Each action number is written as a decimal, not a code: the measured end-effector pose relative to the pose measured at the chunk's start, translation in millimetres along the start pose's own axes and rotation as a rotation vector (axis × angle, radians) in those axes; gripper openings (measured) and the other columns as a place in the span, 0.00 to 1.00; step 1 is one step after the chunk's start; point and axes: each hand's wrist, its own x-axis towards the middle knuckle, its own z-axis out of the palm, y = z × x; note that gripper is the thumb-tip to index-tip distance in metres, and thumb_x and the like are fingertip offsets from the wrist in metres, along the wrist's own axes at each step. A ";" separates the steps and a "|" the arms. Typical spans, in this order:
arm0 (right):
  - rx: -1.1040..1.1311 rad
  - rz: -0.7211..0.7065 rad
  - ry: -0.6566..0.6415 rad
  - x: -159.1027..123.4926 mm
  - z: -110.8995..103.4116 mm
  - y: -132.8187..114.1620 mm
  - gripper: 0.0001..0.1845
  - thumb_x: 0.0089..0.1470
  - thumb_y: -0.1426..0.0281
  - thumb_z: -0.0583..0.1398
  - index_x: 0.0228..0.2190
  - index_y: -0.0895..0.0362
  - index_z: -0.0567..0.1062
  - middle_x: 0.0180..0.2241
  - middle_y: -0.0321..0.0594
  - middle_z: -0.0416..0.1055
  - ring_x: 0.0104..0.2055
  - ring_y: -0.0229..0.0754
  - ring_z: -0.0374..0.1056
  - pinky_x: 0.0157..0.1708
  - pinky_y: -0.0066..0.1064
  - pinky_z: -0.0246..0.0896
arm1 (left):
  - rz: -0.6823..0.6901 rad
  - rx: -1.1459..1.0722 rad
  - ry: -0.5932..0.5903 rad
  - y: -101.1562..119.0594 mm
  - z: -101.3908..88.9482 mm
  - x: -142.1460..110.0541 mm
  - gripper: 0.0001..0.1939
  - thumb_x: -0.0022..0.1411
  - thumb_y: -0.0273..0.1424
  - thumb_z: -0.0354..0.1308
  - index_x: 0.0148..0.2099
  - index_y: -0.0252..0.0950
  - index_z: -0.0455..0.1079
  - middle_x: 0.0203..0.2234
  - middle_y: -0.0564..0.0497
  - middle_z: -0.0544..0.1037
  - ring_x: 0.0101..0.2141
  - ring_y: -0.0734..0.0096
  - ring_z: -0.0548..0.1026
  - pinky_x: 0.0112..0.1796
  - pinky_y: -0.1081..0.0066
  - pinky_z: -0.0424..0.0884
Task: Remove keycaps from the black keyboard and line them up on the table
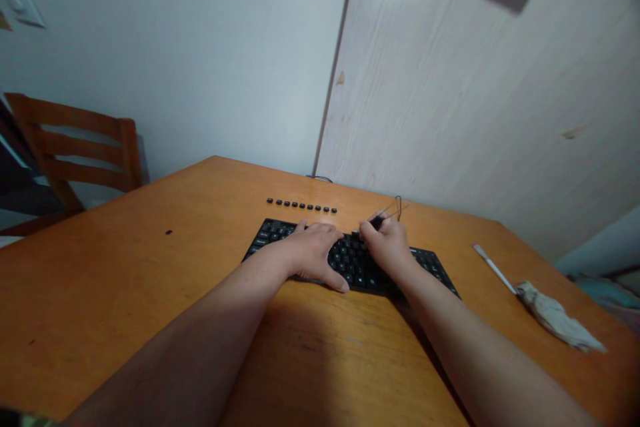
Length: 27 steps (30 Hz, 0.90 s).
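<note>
1. Pale walls (200, 47) are rising well beyond our fingers.
2. Below our hands, a wooden table (120, 300) is spreading out on every side, and a wooden chair (85, 140) is standing well off to the left of our fingers.
3. Directly under our fingers, the black keyboard (355, 272) is lying flat.
4. Our left hand (313, 250) is pressing on it with spread fingers, thumb wide, grasping nothing we can see.
5. Our right hand (389, 243) is pinching a dark wire tool (377, 221) over the keys, fingertips narrow; whether it is gripping a key, we cannot tell.
6. Well right of those fingers, a crumpled cloth (555, 317) and a slim white stick (495, 269) are lying end to end.
7. Beyond the left fingertips, nine small black caps (302, 206) are forming a neat row, probably keys already off; most others appear to be sitting in place.
8. One dark bit (169, 232) is lying alone, well left of our fingers.
</note>
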 end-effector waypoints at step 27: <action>0.430 -0.032 -0.048 -22.8 0.9 -28.1 0.23 0.57 0.53 0.57 0.45 0.57 0.75 0.30 0.41 0.75 0.27 0.41 0.70 0.26 0.31 0.65 | -0.215 -0.919 0.513 5.1 11.4 23.4 0.08 0.52 0.28 0.59 0.36 0.35 0.67 0.22 0.57 0.70 0.24 0.75 0.68 0.26 0.75 0.59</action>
